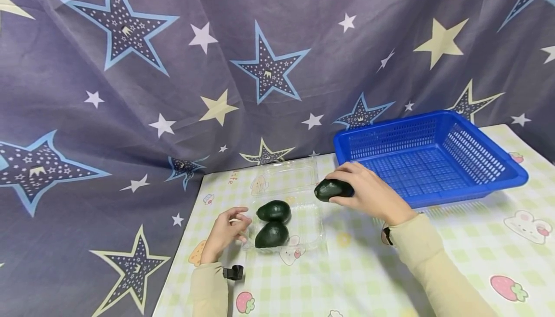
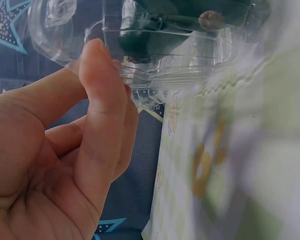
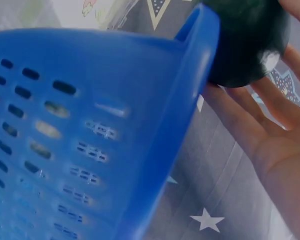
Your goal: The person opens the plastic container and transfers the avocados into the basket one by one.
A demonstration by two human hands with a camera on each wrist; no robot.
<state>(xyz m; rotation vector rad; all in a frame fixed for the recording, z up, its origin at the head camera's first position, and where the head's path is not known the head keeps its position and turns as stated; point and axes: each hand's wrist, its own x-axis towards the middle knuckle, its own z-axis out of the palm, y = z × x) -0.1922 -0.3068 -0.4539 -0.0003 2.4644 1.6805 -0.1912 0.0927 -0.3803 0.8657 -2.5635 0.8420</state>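
My right hand (image 1: 368, 191) grips a dark green avocado (image 1: 334, 190) by its right end, above the table between the clear plastic container (image 1: 308, 223) and the blue basket (image 1: 485, 187). In the right wrist view, the held avocado (image 3: 245, 42) is partly behind the basket's rim, with fingers around its side. Two more avocados, a far one (image 1: 274, 211) and a near one (image 1: 271, 235), lie in the left half of the container. Its transparent lid (image 1: 290, 175) is folded back. My left hand (image 1: 227, 230) is at the container's left edge, fingers loosely bent; contact is unclear.
The blue basket has perforated walls and stands at the back right, close to the right hand. A checked tablecloth (image 1: 364, 283) with printed cartoon figures covers the table. Behind it hangs a dark star-patterned curtain (image 1: 303, 13).
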